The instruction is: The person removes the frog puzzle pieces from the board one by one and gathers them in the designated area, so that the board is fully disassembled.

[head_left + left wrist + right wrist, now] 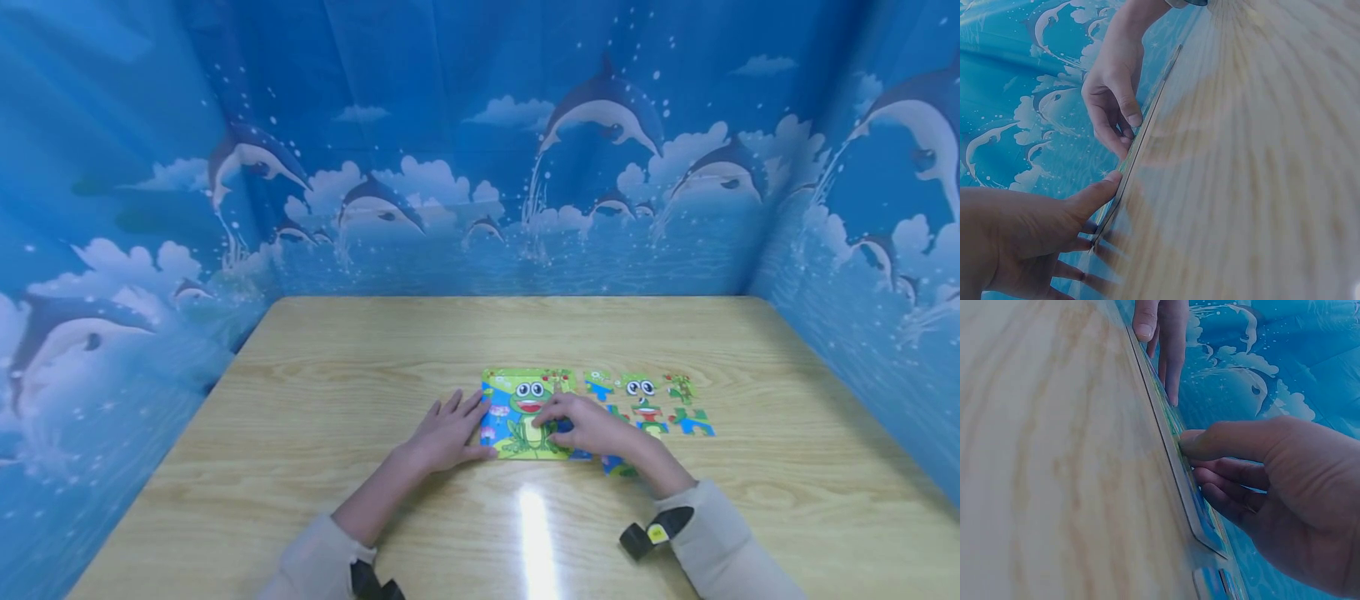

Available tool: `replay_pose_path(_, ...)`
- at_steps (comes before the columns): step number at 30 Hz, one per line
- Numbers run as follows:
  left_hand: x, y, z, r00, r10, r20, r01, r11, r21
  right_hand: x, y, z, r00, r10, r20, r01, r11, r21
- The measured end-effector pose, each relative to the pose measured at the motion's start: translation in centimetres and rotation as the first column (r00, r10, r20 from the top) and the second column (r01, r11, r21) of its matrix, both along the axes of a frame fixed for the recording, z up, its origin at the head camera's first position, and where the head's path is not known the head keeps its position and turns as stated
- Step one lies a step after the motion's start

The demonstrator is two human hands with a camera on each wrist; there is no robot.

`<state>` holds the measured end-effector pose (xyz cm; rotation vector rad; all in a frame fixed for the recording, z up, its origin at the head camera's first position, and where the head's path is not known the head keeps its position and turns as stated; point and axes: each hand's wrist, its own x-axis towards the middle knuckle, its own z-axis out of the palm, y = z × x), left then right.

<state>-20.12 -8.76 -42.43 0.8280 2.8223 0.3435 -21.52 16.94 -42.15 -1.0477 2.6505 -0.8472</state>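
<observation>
A frog puzzle board lies flat on the table, showing a green frog with big eyes and a red mouth. My left hand rests at its left edge with fingers spread, the thumb by the near corner. Over the right part of the board is my right hand, fingers bent down to its surface. In the right wrist view, the thumb and fingertips of the right hand touch the board's face. Whether a piece sits between them is hidden. The left wrist view shows the left thumb on the board's edge.
Loose puzzle pieces lie right of the board, among them an eyes piece, a mouth piece and a blue-green piece. Another piece is partly under the right wrist. A dolphin-print curtain surrounds the wooden table.
</observation>
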Motion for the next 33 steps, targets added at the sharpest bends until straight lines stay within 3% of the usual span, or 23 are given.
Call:
replay_pose_path(17, 0.19, 0.05, 0.28, 1.0, 0.001, 0.01, -0.001, 1.0, -0.002, 0.07, 0.0, 0.06, 1.0, 0.008, 0.008, -0.007, 1.0, -0.012)
replay_pose_path(33, 0.1, 0.03, 0.13, 1.0, -0.005, 0.002, 0.005, 1.0, 0.004, 0.28, -0.02, 0.2, 0.999, 0.028, -0.032, -0.029, 1.0, -0.009)
